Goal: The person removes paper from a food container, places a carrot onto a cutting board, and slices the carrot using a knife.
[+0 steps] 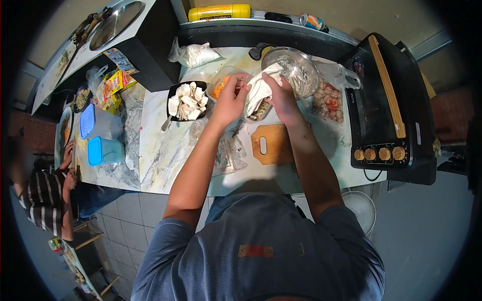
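A soft, folded white cloth (258, 93) is held up between my two hands over the far part of the counter. My right hand (284, 100) grips its right side, fingers curled over the top. On its left edge my left hand (232, 100) has its fingers bent and pinched. Under the cloth, partly hidden, is a clear container (257, 114) with a chopped filling. A second clear tub of shredded orange food (219, 90) is behind my left hand. Just beyond my right hand is a metal bowl (307, 75) smeared with something pale.
A black bowl of white folded pieces (188, 102) is left of my arms. A wooden board (271, 144) lies between them. Bagged reddish balls (329, 103) and a black oven (384, 110) stand right. Blue-lidded containers (105, 150) and another person (47, 200) are at left.
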A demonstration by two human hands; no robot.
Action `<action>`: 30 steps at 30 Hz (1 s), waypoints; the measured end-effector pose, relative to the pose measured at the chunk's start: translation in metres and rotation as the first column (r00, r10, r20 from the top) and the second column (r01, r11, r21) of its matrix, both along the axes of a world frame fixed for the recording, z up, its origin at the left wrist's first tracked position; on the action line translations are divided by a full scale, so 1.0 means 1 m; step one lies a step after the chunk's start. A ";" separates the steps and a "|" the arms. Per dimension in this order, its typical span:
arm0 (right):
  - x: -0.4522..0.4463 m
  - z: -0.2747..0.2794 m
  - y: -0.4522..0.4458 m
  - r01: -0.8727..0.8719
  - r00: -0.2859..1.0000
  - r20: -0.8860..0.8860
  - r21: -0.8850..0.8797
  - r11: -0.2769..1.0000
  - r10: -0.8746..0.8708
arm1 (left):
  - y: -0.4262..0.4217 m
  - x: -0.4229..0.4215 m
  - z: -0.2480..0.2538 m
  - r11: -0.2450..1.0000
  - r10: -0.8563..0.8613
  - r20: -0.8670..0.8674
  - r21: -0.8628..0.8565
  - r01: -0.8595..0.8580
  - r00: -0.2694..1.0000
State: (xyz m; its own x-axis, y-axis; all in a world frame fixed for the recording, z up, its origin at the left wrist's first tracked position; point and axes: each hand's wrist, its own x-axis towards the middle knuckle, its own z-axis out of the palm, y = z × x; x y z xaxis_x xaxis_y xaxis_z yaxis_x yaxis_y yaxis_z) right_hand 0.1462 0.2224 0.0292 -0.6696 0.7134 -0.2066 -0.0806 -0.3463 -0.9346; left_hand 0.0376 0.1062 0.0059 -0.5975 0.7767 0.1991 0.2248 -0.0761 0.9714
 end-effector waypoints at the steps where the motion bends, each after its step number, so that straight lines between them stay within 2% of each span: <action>1: -0.001 -0.004 0.001 0.000 1.000 0.000 -0.002 1.000 0.000 | 0.000 0.000 0.000 1.000 -0.001 0.019 0.011 0.001 1.000; 3: -0.003 -0.012 0.002 -0.011 0.994 -0.105 0.052 0.999 0.017 | -0.001 -0.001 -0.001 1.000 -0.003 0.038 0.021 0.002 0.999; 6: -0.001 -0.014 0.003 -0.095 0.983 -0.159 0.015 0.995 0.096 | -0.002 -0.007 -0.003 0.999 0.036 0.125 0.025 -0.039 0.992; 9: -0.003 -0.009 -0.001 -0.022 0.990 -0.136 -0.004 1.000 0.021 | -0.001 -0.011 -0.003 0.999 0.039 0.159 -0.017 -0.036 0.987; 12: -0.007 -0.011 0.004 -0.026 0.988 -0.152 -0.052 0.998 0.018 | -0.001 -0.009 -0.001 0.999 0.038 0.146 -0.010 -0.037 0.989; 13: -0.006 -0.011 0.005 -0.021 0.988 -0.153 -0.053 0.998 0.012 | -0.001 -0.008 0.001 1.000 0.028 0.192 -0.019 -0.025 0.981; 15: -0.002 -0.006 0.009 -0.145 0.980 -0.134 0.010 0.989 0.145 | -0.002 -0.009 0.002 1.000 0.012 0.233 -0.025 -0.006 0.972; 16: 0.001 -0.002 0.008 -0.138 0.981 -0.138 0.013 0.990 0.139 | -0.001 -0.011 0.001 1.000 0.015 0.257 -0.023 -0.009 0.966; 19: 0.014 -0.007 0.010 -0.156 0.983 0.095 -0.001 0.988 0.155 | -0.002 -0.010 0.000 1.000 0.012 0.280 -0.030 -0.004 0.960; 23: 0.031 -0.006 -0.005 -0.205 0.973 0.110 -0.013 0.979 0.205 | 0.005 -0.002 -0.004 0.999 0.039 0.341 0.002 -0.043 0.939; 27: 0.044 -0.007 -0.012 -0.203 0.974 0.100 0.004 0.979 0.202 | 0.008 0.008 0.005 0.997 0.075 0.370 -0.040 -0.065 0.926; 29: 0.048 -0.013 -0.011 -0.189 0.976 0.139 0.147 0.971 0.169 | 0.011 0.009 0.001 0.998 0.027 0.362 -0.056 -0.007 0.932; 30: 0.051 -0.011 -0.012 -0.175 0.978 0.141 0.143 0.974 0.155 | 0.012 0.012 0.004 0.998 0.014 0.364 -0.060 0.009 0.931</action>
State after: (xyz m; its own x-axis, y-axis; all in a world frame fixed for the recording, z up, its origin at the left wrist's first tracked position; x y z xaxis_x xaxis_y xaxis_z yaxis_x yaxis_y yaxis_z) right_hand 0.1975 0.2101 0.0186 -0.7559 0.6251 -0.1946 0.0892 -0.1961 -0.9765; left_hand 0.0499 0.1184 0.0095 -0.6224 0.7787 -0.0788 -0.1448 -0.0157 0.9893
